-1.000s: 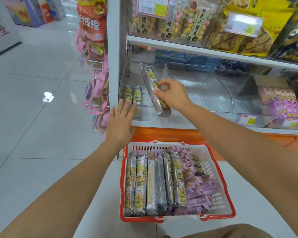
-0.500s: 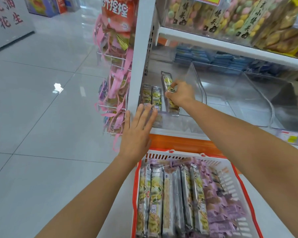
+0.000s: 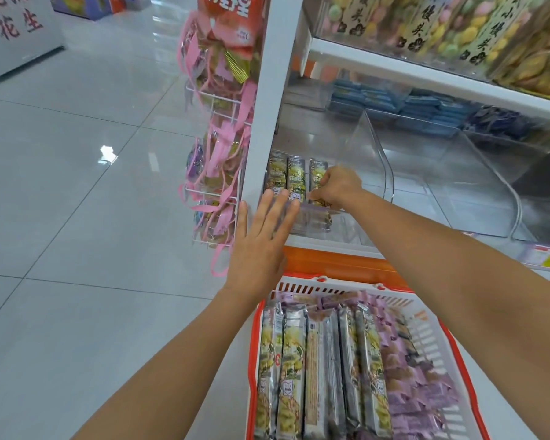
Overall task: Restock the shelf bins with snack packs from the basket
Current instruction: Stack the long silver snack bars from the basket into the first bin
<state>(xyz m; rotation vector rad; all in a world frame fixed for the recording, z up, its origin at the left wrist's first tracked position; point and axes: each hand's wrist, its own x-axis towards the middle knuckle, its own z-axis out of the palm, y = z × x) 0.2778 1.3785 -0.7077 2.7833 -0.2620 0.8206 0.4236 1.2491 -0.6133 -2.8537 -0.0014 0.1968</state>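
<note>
The right hand (image 3: 338,188) has its fingers (image 3: 321,185) curled on the near end of a pack (image 3: 316,171). This pack lies in the clear bin (image 3: 370,147), long axis front to back, just beside two like packs (image 3: 286,173) on its left. The left hand (image 3: 261,239) presses flat on the bin's front, fingers straight and spread, and is likely the freer one to reach the basket (image 3: 253,344) below, which holds long packs (image 3: 292,360) side by side and purple packs (image 3: 419,392) to their right.

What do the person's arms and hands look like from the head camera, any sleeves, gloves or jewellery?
Both are bare. The left hand and right hand wear no gloves, and no ring shows on the visible fingers. The left forearm and right forearm run uncovered to the frame edge: no sleeve, watch or wristband in view.
</note>
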